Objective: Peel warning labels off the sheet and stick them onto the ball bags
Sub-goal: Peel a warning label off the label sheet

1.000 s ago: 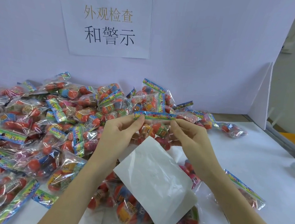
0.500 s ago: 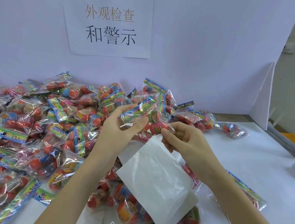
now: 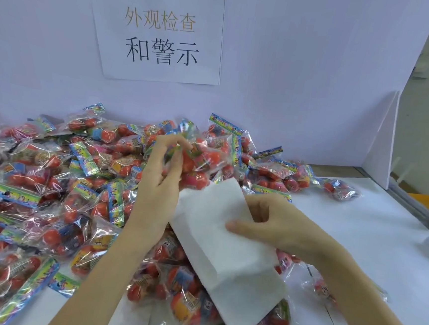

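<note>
A single head-worn camera looked forward and down, close over the white desk (image 3: 358,226), facing the back wall (image 3: 294,65).

The white table (image 3: 372,243) carries a big pile of ball bags (image 3: 51,174) over its left and back part. One single bag (image 3: 340,190) lies apart near the back right corner.

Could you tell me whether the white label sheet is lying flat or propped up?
Propped up: the label sheet slants across piled ball bags, the right hand on it.
</note>
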A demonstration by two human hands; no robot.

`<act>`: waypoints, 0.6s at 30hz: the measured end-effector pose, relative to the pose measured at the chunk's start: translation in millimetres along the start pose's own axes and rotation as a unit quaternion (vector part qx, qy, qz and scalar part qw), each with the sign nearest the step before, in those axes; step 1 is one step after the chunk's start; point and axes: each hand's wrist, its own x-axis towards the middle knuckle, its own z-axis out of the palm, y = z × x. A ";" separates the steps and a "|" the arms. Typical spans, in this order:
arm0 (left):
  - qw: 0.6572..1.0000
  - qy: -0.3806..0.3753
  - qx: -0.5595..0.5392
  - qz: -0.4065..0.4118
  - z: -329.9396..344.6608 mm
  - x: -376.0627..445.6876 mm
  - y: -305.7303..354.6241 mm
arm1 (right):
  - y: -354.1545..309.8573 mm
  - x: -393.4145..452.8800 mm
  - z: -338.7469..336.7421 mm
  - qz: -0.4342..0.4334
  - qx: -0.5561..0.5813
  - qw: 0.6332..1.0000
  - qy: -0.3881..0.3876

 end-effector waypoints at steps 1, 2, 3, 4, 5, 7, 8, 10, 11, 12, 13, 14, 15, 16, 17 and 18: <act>1.000 0.014 0.013 0.013 -1.5 0.3 -0.3 | 3.2 3.6 4.5 -0.018 -0.010 0.997 0.069; 0.999 0.025 0.021 0.019 -2.6 -0.1 -0.7 | 5.6 7.2 9.3 -0.033 -0.026 0.990 0.138; 0.999 0.025 0.013 0.025 -1.6 -1.2 -0.4 | 8.0 10.3 13.8 -0.043 -0.039 0.979 0.196; 0.999 0.010 -0.009 0.031 1.2 -4.0 1.5 | 9.7 12.8 17.8 -0.047 -0.047 0.969 0.238; 0.999 -0.018 -0.027 0.036 4.9 -8.0 4.6 | 10.8 14.5 21.1 -0.050 -0.049 0.962 0.265; 0.994 -0.089 0.007 0.065 13.3 -16.1 10.0 | 11.4 16.3 22.9 -0.055 -0.035 0.952 0.299; 0.987 -0.118 0.055 0.092 16.9 -20.0 9.9 | 11.3 16.5 22.1 -0.056 -0.019 0.948 0.312; 0.965 -0.154 0.153 0.146 22.0 -25.6 7.1 | 10.0 16.0 20.3 -0.055 0.026 0.941 0.332; 0.959 -0.164 0.179 0.148 23.0 -26.7 5.8 | 9.1 15.6 19.0 -0.050 0.052 0.938 0.339; 0.958 -0.169 0.188 0.133 22.8 -27.3 5.1 | 8.5 15.2 17.7 -0.044 0.080 0.935 0.344; 0.958 -0.173 0.194 0.117 22.4 -26.8 4.4 | 7.9 15.0 16.3 -0.039 0.104 0.931 0.347; 0.957 -0.178 0.202 0.105 21.2 -26.0 3.5 | 6.8 14.7 15.1 -0.037 0.122 0.928 0.350; 0.955 -0.185 0.211 0.094 19.9 -25.0 2.3 | 6.1 14.3 13.9 -0.037 0.133 0.925 0.354; 0.954 -0.194 0.213 0.081 17.9 -23.9 1.2 | 5.7 13.9 12.9 -0.037 0.141 0.922 0.358; 0.955 -0.203 0.204 0.066 16.1 -22.6 0.2 | 5.6 13.6 12.4 -0.038 0.149 0.920 0.361; 0.958 -0.211 0.187 0.048 14.4 -20.8 -0.6 | 4.8 13.4 12.7 -0.039 0.157 0.918 0.361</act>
